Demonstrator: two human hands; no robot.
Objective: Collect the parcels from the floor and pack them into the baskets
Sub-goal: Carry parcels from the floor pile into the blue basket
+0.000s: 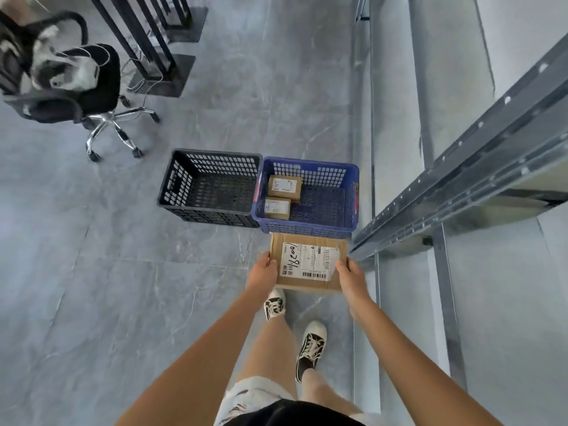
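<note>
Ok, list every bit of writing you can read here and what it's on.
"10291", handwritten, uncertain: white label on the large cardboard parcel held by the left hand and right hand.
Its printed text and barcode: too small.
Labels on two small parcels in the blue basket: blurred.

A: So where's the camera sitting?
B: Only one view — head-mounted, wide-angle, looking steeply down and forward past the wearer's arms and shoes (310, 348) to the grey floor (92, 272).
A: How close?
B: Standing height. Blue basket (353, 192) near centre, shelving (461, 167) bowing along the right edge, office chair (101, 96) top left.
</note>
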